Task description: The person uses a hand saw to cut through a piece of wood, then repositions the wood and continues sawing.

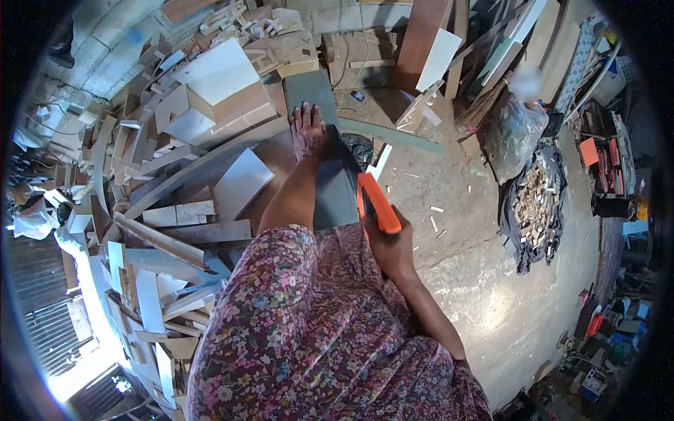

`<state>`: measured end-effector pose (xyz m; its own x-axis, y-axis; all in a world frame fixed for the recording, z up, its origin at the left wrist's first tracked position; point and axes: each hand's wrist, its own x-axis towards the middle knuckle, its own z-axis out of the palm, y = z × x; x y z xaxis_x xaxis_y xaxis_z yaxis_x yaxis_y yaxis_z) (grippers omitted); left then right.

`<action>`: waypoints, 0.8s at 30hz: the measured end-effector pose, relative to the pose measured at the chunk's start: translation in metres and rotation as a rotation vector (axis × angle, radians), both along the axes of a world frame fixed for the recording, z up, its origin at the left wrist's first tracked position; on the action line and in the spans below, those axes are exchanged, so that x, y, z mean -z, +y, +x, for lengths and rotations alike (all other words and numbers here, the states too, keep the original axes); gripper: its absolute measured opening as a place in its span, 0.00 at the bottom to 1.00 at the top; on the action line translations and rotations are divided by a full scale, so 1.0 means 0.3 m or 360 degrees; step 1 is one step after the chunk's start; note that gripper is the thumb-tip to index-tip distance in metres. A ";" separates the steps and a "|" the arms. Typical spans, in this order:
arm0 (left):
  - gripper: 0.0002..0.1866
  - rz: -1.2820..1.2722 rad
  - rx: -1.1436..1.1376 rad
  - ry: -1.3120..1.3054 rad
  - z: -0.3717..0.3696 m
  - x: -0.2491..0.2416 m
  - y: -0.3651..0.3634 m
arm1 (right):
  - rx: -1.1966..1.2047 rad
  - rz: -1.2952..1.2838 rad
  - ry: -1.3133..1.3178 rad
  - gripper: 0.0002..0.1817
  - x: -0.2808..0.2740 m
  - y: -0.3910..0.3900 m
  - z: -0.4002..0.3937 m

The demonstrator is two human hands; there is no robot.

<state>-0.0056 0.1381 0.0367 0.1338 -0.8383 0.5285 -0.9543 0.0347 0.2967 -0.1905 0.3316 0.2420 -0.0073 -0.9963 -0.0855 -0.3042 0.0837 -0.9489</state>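
So the left hand (307,135) lies flat on the grey board (335,201), probably to stop it sliding, while the right hand (390,245) grips the orange-handled saw (381,205) at its near right edge.

Under the left hand (307,132) lies a flat grey-green board (335,200). Just right of that hand's board is an orange-handled saw (381,205), in the right hand (393,245). Left of the left hand lies a white four-sided panel (243,181); farther ahead on that side, a white-faced angular wooden piece (219,70). Well right of the right hand, small pale wood offcuts (539,193) lie on a crumpled black sheet (521,254) on the grey concrete floor (463,309); ahead of them is a clear plastic bag (518,137).
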 end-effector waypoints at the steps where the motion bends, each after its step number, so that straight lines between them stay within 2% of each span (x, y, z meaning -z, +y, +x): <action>1: 0.22 -0.0009 0.0022 0.0015 -0.005 0.004 0.012 | 0.0023 -0.0016 0.0095 0.07 0.035 -0.017 0.009; 5: 0.23 0.0023 0.0038 -0.0019 -0.002 -0.035 0.011 | -0.0029 -0.0112 -0.0009 0.10 0.203 -0.147 0.093; 7: 0.24 0.0117 -0.0059 -0.0190 -0.004 -0.033 0.018 | -0.0029 -0.0121 -0.0064 0.10 0.193 -0.166 0.112; 11: 0.24 0.0054 -0.0043 -0.0133 -0.016 -0.031 0.022 | 0.0070 0.0014 -0.0121 0.10 0.131 -0.150 0.057; 12: 0.24 0.0035 -0.0060 -0.0100 -0.014 -0.039 0.016 | 0.0013 -0.0175 0.0035 0.11 0.105 -0.118 0.039; 13: 0.24 0.0032 -0.0067 -0.0065 -0.018 -0.029 0.023 | 0.0024 -0.0168 0.0035 0.11 0.067 -0.073 0.020; 15: 0.24 -0.0021 -0.0050 -0.0072 -0.013 -0.009 0.017 | -0.0057 0.0070 -0.0011 0.12 0.000 0.011 -0.021; 19: 0.25 -0.0116 -0.0037 -0.0103 -0.004 0.017 0.000 | -0.0014 0.0065 -0.0180 0.12 -0.002 0.064 -0.046; 22: 0.24 -0.0017 -0.0062 -0.0091 -0.010 0.015 0.006 | -0.0054 0.0159 -0.0071 0.11 0.019 0.057 -0.033; 24: 0.23 -0.0048 -0.0051 -0.0103 -0.014 0.010 0.013 | -0.0050 0.0054 -0.0032 0.11 0.097 0.011 -0.005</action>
<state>-0.0097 0.1420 0.0338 0.1252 -0.8178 0.5617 -0.9723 0.0115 0.2335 -0.1918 0.3348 0.2130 0.0257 -0.9926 -0.1191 -0.2883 0.1067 -0.9516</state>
